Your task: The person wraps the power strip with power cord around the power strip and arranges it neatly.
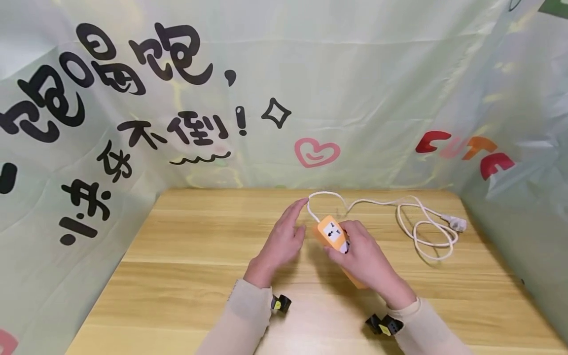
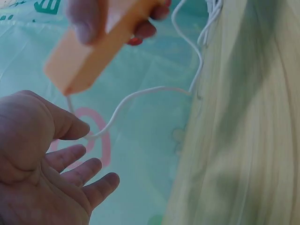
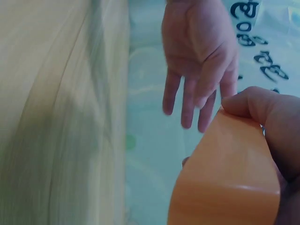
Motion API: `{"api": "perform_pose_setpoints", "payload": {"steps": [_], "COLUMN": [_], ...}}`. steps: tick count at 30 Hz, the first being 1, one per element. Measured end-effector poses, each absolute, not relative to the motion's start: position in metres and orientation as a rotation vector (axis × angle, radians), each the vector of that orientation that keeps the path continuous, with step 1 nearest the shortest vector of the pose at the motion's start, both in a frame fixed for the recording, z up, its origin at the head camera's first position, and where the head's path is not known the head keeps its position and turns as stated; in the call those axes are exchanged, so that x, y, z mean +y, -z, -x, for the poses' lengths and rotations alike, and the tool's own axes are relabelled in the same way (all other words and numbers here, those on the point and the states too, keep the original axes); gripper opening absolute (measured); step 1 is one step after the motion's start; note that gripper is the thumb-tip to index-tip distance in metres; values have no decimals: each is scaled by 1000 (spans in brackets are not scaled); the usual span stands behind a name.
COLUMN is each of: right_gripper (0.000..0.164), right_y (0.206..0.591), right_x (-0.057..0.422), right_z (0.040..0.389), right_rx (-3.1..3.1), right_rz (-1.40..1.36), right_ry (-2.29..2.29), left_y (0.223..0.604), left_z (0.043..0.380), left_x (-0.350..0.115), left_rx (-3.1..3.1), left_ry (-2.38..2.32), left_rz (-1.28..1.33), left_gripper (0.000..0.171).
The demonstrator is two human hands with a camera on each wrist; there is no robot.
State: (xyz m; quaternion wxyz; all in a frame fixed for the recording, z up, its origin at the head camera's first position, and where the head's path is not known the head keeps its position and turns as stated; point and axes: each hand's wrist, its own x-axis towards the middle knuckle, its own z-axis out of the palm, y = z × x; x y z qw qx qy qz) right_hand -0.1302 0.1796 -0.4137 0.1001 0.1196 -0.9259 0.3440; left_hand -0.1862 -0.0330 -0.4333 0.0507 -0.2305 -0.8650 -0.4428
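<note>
An orange power strip (image 1: 329, 230) with white socket faces is tilted above the wooden table. My right hand (image 1: 366, 256) grips it around the sides, thumb on the near side; in the right wrist view its smooth orange casing (image 3: 229, 173) fills the lower part. From its far end leaves a white cord (image 1: 326, 193). To the left, my left hand (image 1: 284, 241) is held with fingers extended and thumb apart, fingertips right at the cord. In the left wrist view, the cord (image 2: 126, 101) passes by the thumb tip of that hand (image 2: 47, 154).
The cord runs right along the back of the wooden table (image 1: 199, 256) and lies in loose loops (image 1: 426, 241), ending in a white plug (image 1: 457, 223). A pale printed curtain (image 1: 377, 98) encloses the table's back and sides. Small black cameras (image 1: 385, 325) sit at both wrists.
</note>
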Motion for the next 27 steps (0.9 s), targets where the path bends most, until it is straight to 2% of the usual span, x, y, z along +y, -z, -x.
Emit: {"api": "perform_pose_setpoints", "payload": {"steps": [4, 9, 18, 23, 27], "right_gripper": [45, 50, 65, 56, 54], "right_y": [409, 407, 404, 401, 399], "right_x": [172, 164, 160, 158, 160], "right_z": [123, 118, 119, 119, 120], "right_rx": [-2709, -2674, -2853, -2861, -2797], "right_rz": [-468, -611, -623, -664, -684], "right_ry": [-1021, -1053, -1197, -1221, -1256], "left_y": [432, 431, 421, 414, 409], "left_z": [189, 192, 192, 191, 188], "left_x": [-41, -53, -86, -102, -111], "left_rx": [-2623, -2583, -2480, -2403, -2349], "left_ry": [1316, 1338, 1359, 1368, 1396], "left_rz": [694, 631, 515, 509, 557], "left_gripper": [63, 39, 24, 17, 21]}}
